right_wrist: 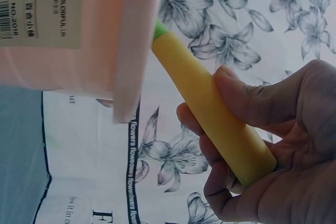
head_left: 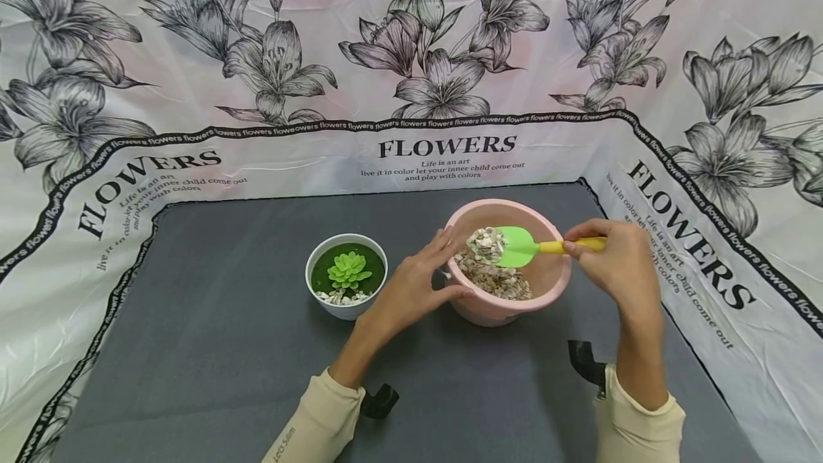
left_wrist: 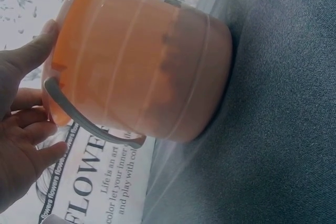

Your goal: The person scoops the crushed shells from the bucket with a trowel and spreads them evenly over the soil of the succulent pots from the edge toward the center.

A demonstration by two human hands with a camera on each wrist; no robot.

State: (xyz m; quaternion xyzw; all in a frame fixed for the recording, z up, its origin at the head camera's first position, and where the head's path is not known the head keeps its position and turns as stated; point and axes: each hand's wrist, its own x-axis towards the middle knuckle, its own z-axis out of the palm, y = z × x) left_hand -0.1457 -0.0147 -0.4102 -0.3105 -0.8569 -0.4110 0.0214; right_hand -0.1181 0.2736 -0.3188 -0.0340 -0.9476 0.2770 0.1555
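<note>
A pink bucket stands on the grey cloth, part filled with small pale stones. My left hand holds the bucket's rim at its left side, thumb at the near edge and fingers farther back. In the left wrist view, that thumb lies against the rim, near the bucket's grey handle. With my right hand I grip the yellow handle of a toy shovel, between thumb and curled fingers. Its green blade is over the bucket's mouth, with a heap of stones on it.
Left of the bucket is a white pot with a green succulent and some white stones at its near edge. A flower-printed cloth rises behind and along both sides of the grey cloth.
</note>
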